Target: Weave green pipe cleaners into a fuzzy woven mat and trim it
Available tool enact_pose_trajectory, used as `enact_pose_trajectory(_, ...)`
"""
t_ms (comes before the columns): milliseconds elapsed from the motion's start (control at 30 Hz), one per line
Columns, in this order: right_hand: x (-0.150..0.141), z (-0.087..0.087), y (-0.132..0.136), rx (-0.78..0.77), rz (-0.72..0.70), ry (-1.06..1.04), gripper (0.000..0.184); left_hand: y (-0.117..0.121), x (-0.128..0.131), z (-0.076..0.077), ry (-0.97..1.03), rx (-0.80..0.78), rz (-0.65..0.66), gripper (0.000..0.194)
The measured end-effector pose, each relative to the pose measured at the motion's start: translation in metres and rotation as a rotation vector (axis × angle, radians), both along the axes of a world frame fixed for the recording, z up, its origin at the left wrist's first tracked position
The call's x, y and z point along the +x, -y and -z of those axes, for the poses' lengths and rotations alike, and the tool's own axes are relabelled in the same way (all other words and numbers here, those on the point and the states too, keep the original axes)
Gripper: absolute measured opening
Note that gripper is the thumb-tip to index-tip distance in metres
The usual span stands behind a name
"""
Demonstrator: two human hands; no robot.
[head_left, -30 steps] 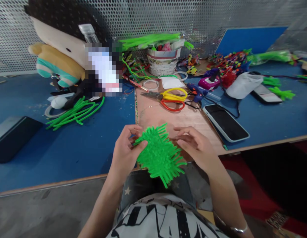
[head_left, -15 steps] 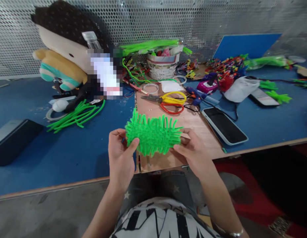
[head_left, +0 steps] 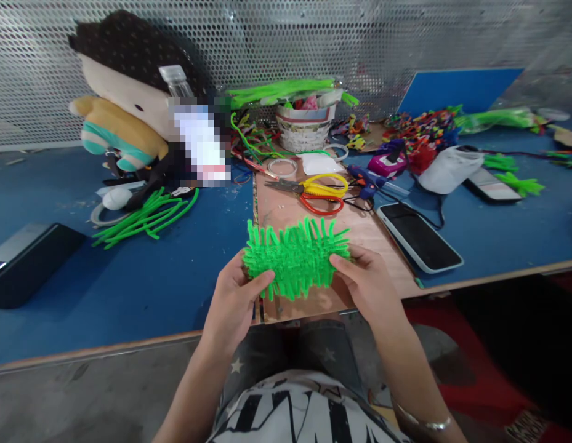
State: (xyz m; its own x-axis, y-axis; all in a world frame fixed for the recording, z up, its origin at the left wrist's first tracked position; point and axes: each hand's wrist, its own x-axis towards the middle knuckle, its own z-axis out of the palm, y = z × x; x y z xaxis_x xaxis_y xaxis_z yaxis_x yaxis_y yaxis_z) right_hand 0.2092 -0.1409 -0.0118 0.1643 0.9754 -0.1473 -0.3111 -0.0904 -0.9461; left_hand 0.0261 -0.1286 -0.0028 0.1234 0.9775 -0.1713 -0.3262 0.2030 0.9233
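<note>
Between my hands is a bright green woven pipe-cleaner mat [head_left: 297,258], its fuzzy ends sticking out all round. My left hand [head_left: 237,292] grips its left edge, thumb on top and fingers underneath. At the right edge my right hand [head_left: 366,277] pinches it the same way, thumb on the upper face. The mat is held just above a cardboard sheet [head_left: 359,231] near the table's front edge. Beyond it lie scissors [head_left: 313,191] with one yellow and one red handle, blades pointing left. My fingers under the mat are mostly hidden.
Loose green pipe cleaners [head_left: 145,218] lie to the left, near a plush doll [head_left: 124,92]. A phone [head_left: 419,237] rests on the right, with a blue glue gun [head_left: 366,178] behind it. A white basket [head_left: 304,129] stands at the back. A black box-like object [head_left: 34,264] sits far left.
Both hands have shifted slightly right and toward me with the green mat. The right thumb now lies higher and further in on the mat. The view has tilted a little.
</note>
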Motion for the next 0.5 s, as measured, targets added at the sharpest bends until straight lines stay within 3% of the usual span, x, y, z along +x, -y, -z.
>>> enact_pose_trajectory(300,-0.011,-0.008,0.002,-0.006,0.035,-0.141,0.019,0.004,0.011,0.003,0.067,0.039,-0.106,0.033)
enact_pose_trajectory(500,-0.010,-0.008,-0.002,0.020,0.082,-0.128,0.021,0.009,0.005,-0.001,0.016,0.044,-0.100,0.032)
